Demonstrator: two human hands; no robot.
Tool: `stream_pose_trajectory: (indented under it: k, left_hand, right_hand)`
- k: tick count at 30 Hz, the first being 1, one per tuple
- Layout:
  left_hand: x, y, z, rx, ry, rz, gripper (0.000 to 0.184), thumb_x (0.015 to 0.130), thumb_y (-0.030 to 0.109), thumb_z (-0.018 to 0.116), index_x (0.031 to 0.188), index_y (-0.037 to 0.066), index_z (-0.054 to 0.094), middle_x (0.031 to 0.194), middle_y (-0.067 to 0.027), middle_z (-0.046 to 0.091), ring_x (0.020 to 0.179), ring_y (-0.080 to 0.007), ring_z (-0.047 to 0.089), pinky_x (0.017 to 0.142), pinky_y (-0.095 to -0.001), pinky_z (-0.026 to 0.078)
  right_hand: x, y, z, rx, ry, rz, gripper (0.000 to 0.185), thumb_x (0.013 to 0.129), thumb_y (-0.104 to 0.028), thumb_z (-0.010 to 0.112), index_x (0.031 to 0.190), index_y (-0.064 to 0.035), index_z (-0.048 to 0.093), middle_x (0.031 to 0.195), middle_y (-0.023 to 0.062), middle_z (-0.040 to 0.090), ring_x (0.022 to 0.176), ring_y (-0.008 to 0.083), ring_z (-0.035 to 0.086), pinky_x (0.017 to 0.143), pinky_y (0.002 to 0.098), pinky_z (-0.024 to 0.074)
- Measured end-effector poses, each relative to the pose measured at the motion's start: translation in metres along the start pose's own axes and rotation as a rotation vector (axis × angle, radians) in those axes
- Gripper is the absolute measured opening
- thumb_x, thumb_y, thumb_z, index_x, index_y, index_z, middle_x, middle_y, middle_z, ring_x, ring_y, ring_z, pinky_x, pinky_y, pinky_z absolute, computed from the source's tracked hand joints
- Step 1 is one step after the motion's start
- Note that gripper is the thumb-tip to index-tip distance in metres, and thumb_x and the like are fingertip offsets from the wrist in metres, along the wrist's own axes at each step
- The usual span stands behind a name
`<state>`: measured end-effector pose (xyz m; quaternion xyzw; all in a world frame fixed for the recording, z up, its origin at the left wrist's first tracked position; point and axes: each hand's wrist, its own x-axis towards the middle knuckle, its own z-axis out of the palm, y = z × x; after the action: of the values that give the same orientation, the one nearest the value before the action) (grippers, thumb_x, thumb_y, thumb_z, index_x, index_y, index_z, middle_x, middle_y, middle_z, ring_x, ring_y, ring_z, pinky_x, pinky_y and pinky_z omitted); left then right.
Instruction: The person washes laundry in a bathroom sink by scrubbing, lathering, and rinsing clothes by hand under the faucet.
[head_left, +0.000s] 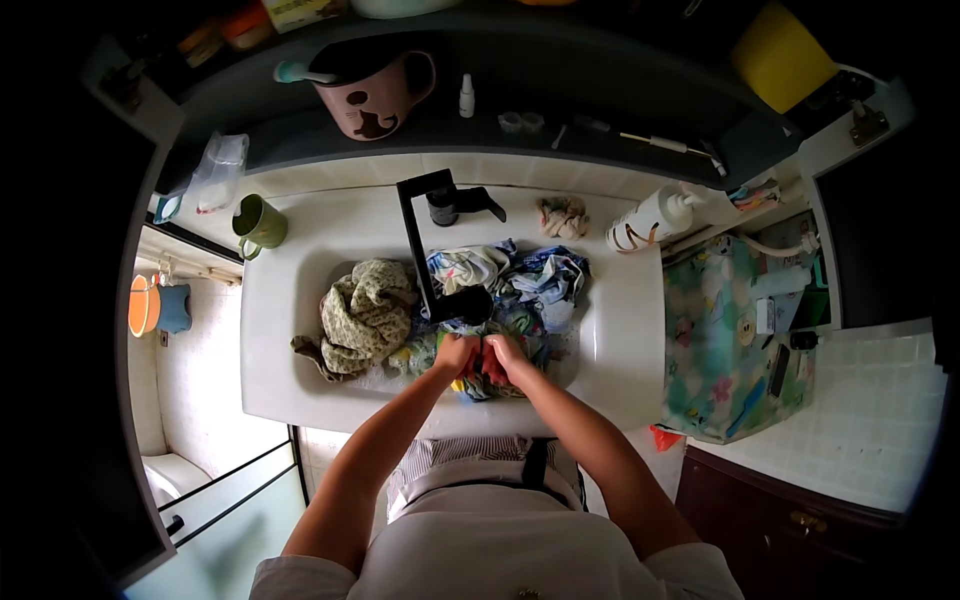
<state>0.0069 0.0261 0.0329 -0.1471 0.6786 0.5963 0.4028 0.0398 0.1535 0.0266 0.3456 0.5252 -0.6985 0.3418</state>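
Close together over the front of the white sink (270, 350) are my left hand (458, 352) and my right hand (505, 352). Both are closed on a wet-looking cloth, whose red part (491, 371) shows between them. Green and yellow patterned fabric lies under and around my hands. A bunched beige patterned garment (370, 310) rests to the left in the basin. Behind my hands lie a white printed cloth (470, 268) and a blue-and-white garment (550, 280). The black faucet (418, 245) reaches over the laundry, its head just beyond my hands. My fingertips are partly hidden.
A green mug (262, 226) stands at the sink's back left corner. At the back right are a crumpled cloth (563, 217) and a white pump bottle (650, 220). Above runs a dark shelf (440, 125) with a pink mug (365, 105). A patterned cover (710, 340) lies to the right.
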Motion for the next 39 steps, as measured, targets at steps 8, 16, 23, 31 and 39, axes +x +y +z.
stream_pose_trajectory:
  k: [8, 16, 23, 31, 39]
  left_hand:
    - [0.144, -0.144, -0.023, -0.077, -0.12, 0.021, 0.048, 0.079, 0.045, 0.04, 0.052, 0.008, 0.054, 0.042, -0.0049, 0.048, 0.036, -0.0137, 0.046, 0.033, -0.0247, 0.033]
    - [0.157, -0.135, -0.031, 0.136, -0.156, -0.101, 0.038, 0.078, 0.036, 0.046, 0.05, 0.011, 0.049, 0.042, -0.0041, 0.048, 0.034, -0.0142, 0.046, 0.031, -0.0247, 0.032]
    - [0.001, -0.011, 0.0, 0.135, -0.077, 0.046, 0.031, 0.074, 0.023, 0.052, 0.05, 0.002, 0.052, 0.043, -0.0082, 0.05, 0.034, -0.0165, 0.047, 0.034, -0.0265, 0.036]
    - [0.017, -0.029, 0.013, 0.045, -0.097, -0.215, 0.015, 0.061, 0.015, 0.049, 0.053, 0.002, 0.051, 0.04, -0.0105, 0.048, 0.029, -0.0198, 0.046, 0.028, -0.0288, 0.032]
    - [0.072, -0.036, 0.0, 0.357, -0.422, -0.534, 0.031, 0.065, 0.03, 0.048, 0.054, 0.002, 0.053, 0.044, -0.012, 0.05, 0.03, -0.021, 0.046, 0.027, -0.0306, 0.031]
  right_hand:
    - [0.046, -0.014, 0.0, 0.01, 0.155, 0.013, 0.032, 0.073, -0.029, 0.039, 0.055, -0.0033, 0.046, 0.044, 0.0101, 0.045, 0.025, 0.021, 0.035, 0.025, 0.0322, 0.028]
    - [0.064, -0.008, -0.007, 0.029, 0.17, 0.047, 0.036, 0.075, -0.035, 0.039, 0.054, -0.0072, 0.048, 0.044, 0.0064, 0.047, 0.028, 0.0178, 0.039, 0.026, 0.0293, 0.028]
    - [0.017, 0.024, -0.012, 0.207, 0.093, -0.027, 0.034, 0.075, -0.038, 0.045, 0.057, -0.0092, 0.05, 0.044, 0.0028, 0.045, 0.035, 0.0148, 0.042, 0.034, 0.0274, 0.0323]
    - [0.012, 0.031, -0.017, -0.05, 0.035, 0.203, 0.029, 0.069, -0.029, 0.041, 0.054, -0.0055, 0.049, 0.045, 0.0098, 0.047, 0.033, 0.0195, 0.045, 0.031, 0.0297, 0.0321]
    - [0.058, 0.053, -0.021, -0.123, 0.137, 0.027, 0.038, 0.074, -0.029, 0.029, 0.059, -0.0019, 0.05, 0.042, 0.0125, 0.046, 0.026, 0.022, 0.04, 0.024, 0.034, 0.0293]
